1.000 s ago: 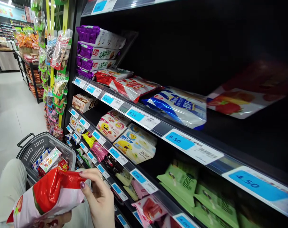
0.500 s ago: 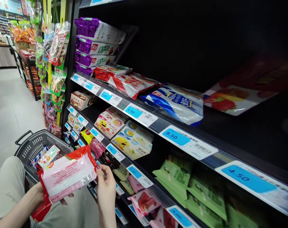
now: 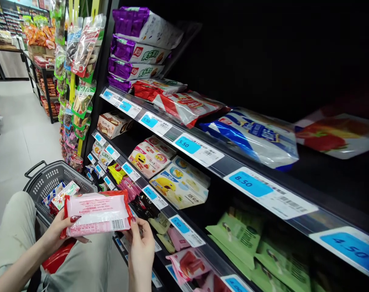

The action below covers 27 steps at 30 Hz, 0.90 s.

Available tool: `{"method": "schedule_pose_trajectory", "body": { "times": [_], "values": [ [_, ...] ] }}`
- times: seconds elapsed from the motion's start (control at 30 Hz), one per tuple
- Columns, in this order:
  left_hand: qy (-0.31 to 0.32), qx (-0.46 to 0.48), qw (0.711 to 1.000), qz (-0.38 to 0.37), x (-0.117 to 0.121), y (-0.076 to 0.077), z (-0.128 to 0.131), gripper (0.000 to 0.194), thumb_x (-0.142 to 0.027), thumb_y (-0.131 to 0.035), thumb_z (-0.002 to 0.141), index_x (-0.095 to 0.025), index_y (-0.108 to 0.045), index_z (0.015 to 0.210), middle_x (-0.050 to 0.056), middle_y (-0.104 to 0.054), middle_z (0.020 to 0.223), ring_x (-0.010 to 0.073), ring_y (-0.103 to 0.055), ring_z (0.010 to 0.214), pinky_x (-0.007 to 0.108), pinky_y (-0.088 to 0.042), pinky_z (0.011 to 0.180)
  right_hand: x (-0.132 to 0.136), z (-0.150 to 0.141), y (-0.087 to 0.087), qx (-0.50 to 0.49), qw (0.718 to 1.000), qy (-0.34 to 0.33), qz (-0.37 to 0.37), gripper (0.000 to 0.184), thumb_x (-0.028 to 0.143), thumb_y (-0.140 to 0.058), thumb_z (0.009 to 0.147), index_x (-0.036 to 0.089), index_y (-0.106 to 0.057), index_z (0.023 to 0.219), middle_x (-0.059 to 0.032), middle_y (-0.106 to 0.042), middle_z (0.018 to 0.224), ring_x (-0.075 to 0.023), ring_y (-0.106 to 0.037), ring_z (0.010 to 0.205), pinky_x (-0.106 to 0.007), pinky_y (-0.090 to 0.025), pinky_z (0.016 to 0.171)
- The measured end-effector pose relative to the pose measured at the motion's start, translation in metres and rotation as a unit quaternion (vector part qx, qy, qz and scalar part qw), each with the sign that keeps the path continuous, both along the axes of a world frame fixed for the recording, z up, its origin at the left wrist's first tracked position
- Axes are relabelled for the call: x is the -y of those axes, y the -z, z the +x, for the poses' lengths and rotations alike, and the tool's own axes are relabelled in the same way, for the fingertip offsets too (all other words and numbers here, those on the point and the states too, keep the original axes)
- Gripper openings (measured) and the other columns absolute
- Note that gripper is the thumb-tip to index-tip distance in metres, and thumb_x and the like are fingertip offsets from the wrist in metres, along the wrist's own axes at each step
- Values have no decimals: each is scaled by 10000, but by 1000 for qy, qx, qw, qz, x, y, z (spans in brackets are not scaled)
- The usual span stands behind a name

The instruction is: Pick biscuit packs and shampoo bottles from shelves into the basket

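Note:
A red-edged snack packet [image 3: 96, 213] with a pale pink back, printed text and a barcode is held between both hands, above my lap. My left hand [image 3: 61, 229] grips its left end, the thumb lying on the printed face and fingers underneath. At the right end, my right hand [image 3: 142, 237] pinches the red crimped edge between thumb and fingers. Behind the packet stands a grey shopping basket [image 3: 47, 178] with several small packs [image 3: 64, 194] inside. Something red and smooth [image 3: 59, 256] shows below the packet, between my legs.
Black shelves with price labels [image 3: 190, 148] run along the right. They carry purple packs [image 3: 131, 48], red and white bags [image 3: 187, 105], a blue bag [image 3: 254, 134], boxes [image 3: 178, 182] and green pouches [image 3: 239, 235]. Hanging snack bags [image 3: 84, 48] edge the aisle floor [image 3: 23, 150] at left.
The packet has turned more level and its printed face tipped. My left thumb has come onto its front. The view has shifted slightly, moving the shelf goods rightward.

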<state>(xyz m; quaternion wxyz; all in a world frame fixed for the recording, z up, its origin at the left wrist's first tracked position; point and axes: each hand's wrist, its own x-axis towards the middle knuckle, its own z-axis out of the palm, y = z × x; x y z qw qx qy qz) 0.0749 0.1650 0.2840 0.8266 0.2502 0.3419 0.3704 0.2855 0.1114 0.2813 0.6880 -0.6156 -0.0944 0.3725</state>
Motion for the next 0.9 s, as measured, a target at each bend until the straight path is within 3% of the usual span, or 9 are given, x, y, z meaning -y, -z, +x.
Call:
{"method": "schedule_pose_trajectory", "body": {
  "times": [0.1,0.23,0.37,0.43,0.53,0.63,0.7,0.8,0.9],
  "values": [
    [-12,-66,995,73,-1,-18,-3,758,-354,-829,623,-145,-533,1289,173,-667,1171,347,-665,996,438,-568,844,1,-7,-4,-37,998,29,34,501,523,-823,489,182,-549,732,33,-556,694,-102,-519,606,-212,-500,540],
    [-34,-117,979,162,-1,-32,-6,740,-357,-846,588,-129,-568,1234,148,-654,1209,329,-608,1115,360,-520,941,3,-17,-6,-54,995,53,67,477,485,-831,512,181,-562,764,44,-575,676,-70,-496,575,-162,-452,524],
    [-42,-139,973,180,-3,-32,-8,706,-385,-821,610,-144,-563,1221,139,-646,1221,318,-606,1114,339,-523,920,5,-15,5,-1,997,32,68,427,503,-759,629,195,-539,826,24,-587,730,-93,-522,610,-194,-465,550],
    [-41,-161,968,186,-12,-24,-13,689,-405,-803,620,-130,-566,1206,152,-655,1195,325,-616,1084,353,-526,902,4,-9,22,79,996,-4,38,409,552,-635,738,216,-511,934,-29,-620,916,-138,-588,722,-249,-505,604],
    [-48,-228,947,222,-39,2,-26,732,-432,-775,614,-107,-548,1229,166,-642,1212,344,-595,1099,391,-497,935,1,-6,64,201,976,-62,-47,461,589,-430,842,227,-425,1128,-147,-504,1273,-233,-627,955,-369,-536,752],
    [-24,-340,898,279,-75,46,-41,797,-431,-737,602,-109,-506,1293,145,-601,1285,345,-537,1171,417,-425,1014,4,-23,120,274,945,-88,-153,578,598,-467,786,138,-460,1136,-288,-447,1275,-384,-573,1057,-517,-451,889],
    [20,-393,871,294,-95,80,-46,724,-354,-718,599,-112,-549,1260,124,-642,1222,336,-548,1138,429,-385,1038,12,-43,155,319,919,-114,-205,637,602,-469,749,80,-514,1111,-348,-438,1266,-488,-462,1173,-610,-349,961],
    [65,-393,870,290,-111,128,-41,573,-186,-700,559,-132,-659,1128,107,-701,1109,327,-580,1077,418,-350,1044,25,-66,191,381,881,-154,-235,617,525,-447,789,73,-540,1199,-314,-423,1354,-510,-334,1284,-661,-251,1008],
    [97,-345,891,280,-112,164,-25,512,-59,-662,491,-159,-717,990,82,-724,1062,314,-583,1108,356,-330,1053,30,-69,206,486,805,-178,-289,561,432,-376,864,81,-537,1270,-270,-442,1371,-464,-418,1241,-597,-360,959]
  ]
}}
